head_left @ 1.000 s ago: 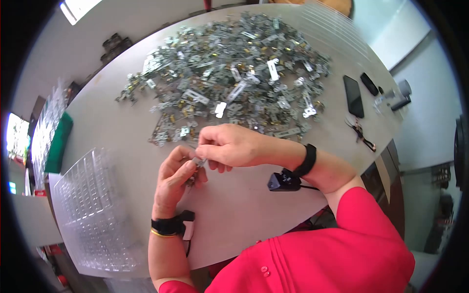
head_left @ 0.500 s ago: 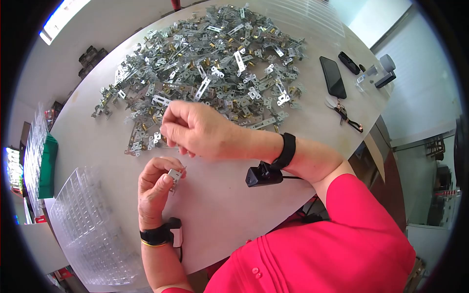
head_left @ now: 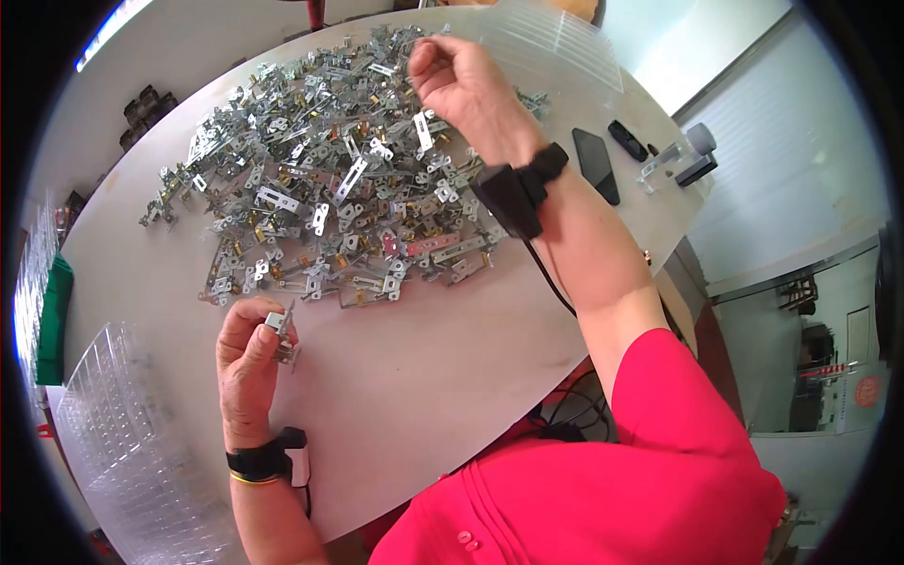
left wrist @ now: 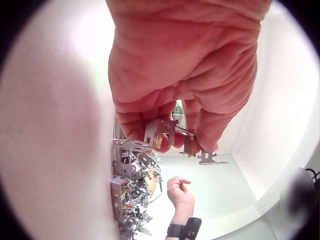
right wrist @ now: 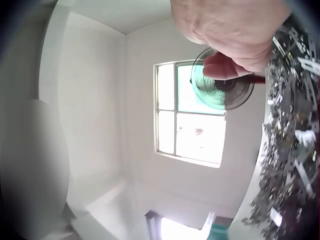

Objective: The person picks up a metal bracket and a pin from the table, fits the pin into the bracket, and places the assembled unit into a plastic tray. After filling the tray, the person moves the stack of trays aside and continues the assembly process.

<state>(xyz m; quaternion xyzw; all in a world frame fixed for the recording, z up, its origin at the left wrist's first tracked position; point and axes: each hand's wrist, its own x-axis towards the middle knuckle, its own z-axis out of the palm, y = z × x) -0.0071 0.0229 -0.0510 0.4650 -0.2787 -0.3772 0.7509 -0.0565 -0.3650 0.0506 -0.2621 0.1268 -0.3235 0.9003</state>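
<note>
My left hand (head_left: 250, 363) pinches small silvery metal brackets (head_left: 281, 331) between thumb and fingers, above the near left of the table. In the left wrist view these brackets (left wrist: 162, 132) show bent plates, slots and brass-coloured bits beneath the fingers. My right hand (head_left: 461, 85) is stretched out over the far side of a large pile of similar metal parts (head_left: 320, 169). Its fingers are loosely bent, and nothing shows between them. The right wrist view shows this hand (right wrist: 235, 40) beside the pile, with most of its fingers hidden behind the palm.
Clear plastic trays (head_left: 113, 414) stand at the table's left edge, near a green bin (head_left: 55, 320). Another clear ribbed sheet (head_left: 556, 42) lies at the back. On the right are a phone (head_left: 595, 165) and a black case (head_left: 627, 141). A cable hangs from the right wrist camera (head_left: 508, 200).
My right hand has parted from the brackets in the left hand and swung out over the pile's far side. The left hand keeps its grip. The head view has shifted to the right.
</note>
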